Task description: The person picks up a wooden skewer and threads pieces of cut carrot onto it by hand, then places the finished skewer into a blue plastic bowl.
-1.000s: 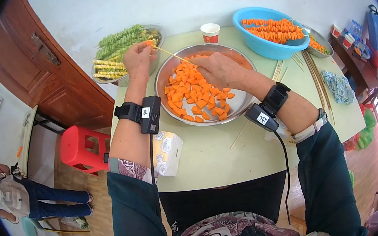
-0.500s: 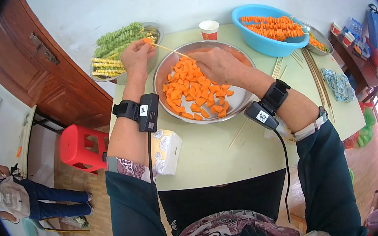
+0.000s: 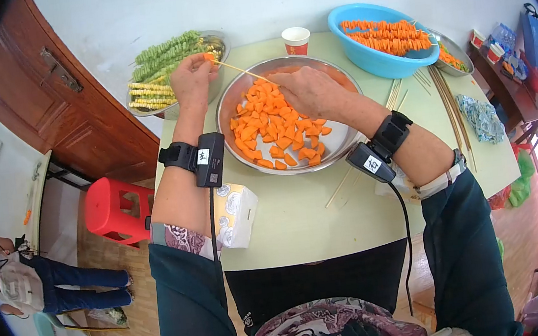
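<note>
A thin wooden skewer [image 3: 239, 69] spans my two hands above a steel bowl [image 3: 225, 148]. Cut carrot pieces [image 3: 271, 124] lie heaped in that bowl. My left hand [image 3: 193, 80] pinches a piece of carrot [image 3: 208, 57] at the skewer's far end, near the bowl's left rim. The fingers of my right hand [image 3: 310, 90] are closed around the skewer's other end, over the carrots; the grip itself is partly hidden by the back of the hand.
Skewered green and yellow vegetables [image 3: 164, 64] fill a metal basin at the left. A blue basin [image 3: 379, 56] holds carrot skewers. Nearby are a paper cup [image 3: 296, 41], loose skewers [image 3: 451, 107], a tissue box [image 3: 238, 214] and a red stool [image 3: 117, 212]. Another person [image 3: 62, 278] stands at the left.
Both hands keep almost the same pose, with the skewer between them and the carrot piece at its tip. The whole view has shifted very slightly.
</note>
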### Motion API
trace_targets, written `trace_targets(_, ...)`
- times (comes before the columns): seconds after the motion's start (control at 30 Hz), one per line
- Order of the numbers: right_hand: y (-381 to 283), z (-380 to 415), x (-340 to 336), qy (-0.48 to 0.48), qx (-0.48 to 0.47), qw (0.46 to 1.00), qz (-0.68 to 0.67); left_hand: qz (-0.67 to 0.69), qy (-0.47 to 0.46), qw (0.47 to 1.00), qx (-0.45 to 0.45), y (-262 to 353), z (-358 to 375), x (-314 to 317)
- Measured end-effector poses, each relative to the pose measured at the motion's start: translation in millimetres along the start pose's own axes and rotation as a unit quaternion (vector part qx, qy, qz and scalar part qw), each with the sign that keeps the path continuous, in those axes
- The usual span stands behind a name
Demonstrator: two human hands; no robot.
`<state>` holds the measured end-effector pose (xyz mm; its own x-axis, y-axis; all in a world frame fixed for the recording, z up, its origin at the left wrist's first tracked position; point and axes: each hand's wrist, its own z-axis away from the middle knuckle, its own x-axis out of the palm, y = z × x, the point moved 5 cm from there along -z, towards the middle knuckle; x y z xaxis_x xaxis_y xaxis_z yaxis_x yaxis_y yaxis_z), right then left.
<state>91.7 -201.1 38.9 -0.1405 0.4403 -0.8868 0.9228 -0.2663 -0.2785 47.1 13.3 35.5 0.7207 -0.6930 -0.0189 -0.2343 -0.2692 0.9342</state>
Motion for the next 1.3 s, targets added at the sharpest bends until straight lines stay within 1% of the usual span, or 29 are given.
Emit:
trace_targets(0.2, -2.7, 1.2, -1.6, 0.003, 0.009, 1.0, 0.019, -0.047, 0.001, 0.998, 0.047, 1.0, -2.0, 0.4)
trace_targets(0.27, -3.4, 1.3, -1.5, 0.006, 0.008, 1.0, 0.025, -0.121, 0.003, 0.988, 0.094, 3.4, -3.2, 1.3)
trace_targets(0.37, 0.4, 0.1, 2.3, 0.0, 0.018, 0.999, 0.043, -0.145, 0.012, 0.983, 0.115, 2.7, -4.2, 2.3)
trace_targets(0.43, -2.6, -2.4, 1.5, 0.034, -0.025, 0.999, 0.018, -0.145, 0.011, 0.983, 0.114, 3.8, -3.1, 2.5)
trace_targets(0.47, -1.2, -1.3, -0.2, 0.034, -0.025, 0.999, 0.018, -0.146, 0.01, 0.983, 0.114, 4.7, -3.0, 2.6)
trace_targets(0.5, -4.8, 0.5, -6.6, -0.038, 0.057, 0.988, -0.141, -0.146, 0.009, 0.983, 0.113, 5.1, -2.9, 2.3)
trace_targets(0.53, -6.3, 3.9, -4.6, -0.108, 0.137, 0.94, -0.294, -0.153, 0.005, 0.982, 0.114, 5.2, -3.0, 2.5)
trace_targets(0.57, -5.3, 3.9, -5.0, -0.109, 0.137, 0.94, -0.294, -0.16, 0.0, 0.98, 0.115, 5.3, -2.9, 2.9)
trace_targets(0.63, -3.1, 3.7, -3.7, -0.129, 0.148, 0.875, -0.443, -0.146, 0.0, 0.983, 0.113, 3.8, -3.5, 3.2)
trace_targets(0.77, 1.7, 3.0, -0.6, -0.127, 0.154, 0.86, -0.47, -0.116, -0.002, 0.988, 0.104, 5.7, -2.5, 4.4)
trace_targets(0.83, -6.1, 3.3, -11.7, -0.065, 0.123, 0.949, -0.284, -0.134, -0.004, 0.984, 0.114, 5.7, -3.9, 4.4)
trace_targets(0.87, -3.9, 2.4, -7.8, -0.066, 0.124, 0.948, -0.284, -0.152, -0.006, 0.98, 0.125, 6.0, -4.4, 5.0)
trace_targets(0.93, 0.4, -0.5, -1.5, -0.034, 0.076, 0.987, -0.138, -0.157, -0.004, 0.98, 0.125, 5.7, -3.7, 5.9)
trace_targets(0.97, 3.5, 0.2, 1.9, -0.034, 0.076, 0.987, -0.138, -0.163, -0.001, 0.978, 0.126, 5.9, -3.6, 5.8)
trace_targets(1.0, 0.9, 0.3, -3.0, 0.015, 0.032, 0.999, -0.023, -0.163, -0.001, 0.979, 0.126, 6.1, -3.8, 5.9)
trace_targets(1.03, -3.6, 1.3, -7.4, 0.063, -0.013, 0.994, 0.093, -0.167, 0.0, 0.978, 0.128, 6.5, -3.6, 6.4)
trace_targets(1.07, -3.6, 2.2, -8.1, 0.063, -0.013, 0.994, 0.094, -0.171, 0.0, 0.976, 0.132, 7.0, -2.8, 7.0)
trace_targets(1.13, -6.2, 2.6, -10.5, 0.031, -0.002, 0.989, 0.148, -0.172, 0.001, 0.976, 0.13, 8.6, -1.5, 7.8)
trace_targets(1.27, -5.7, 2.2, -6.6, 0.061, -0.038, 0.981, 0.178, -0.156, 0.001, 0.981, 0.116, 5.9, -2.4, 7.6)
trace_targets(1.3, -2.6, 0.3, -2.0, 0.029, -0.011, 0.997, 0.072, -0.156, 0.001, 0.981, 0.116, 5.4, -2.4, 7.6)
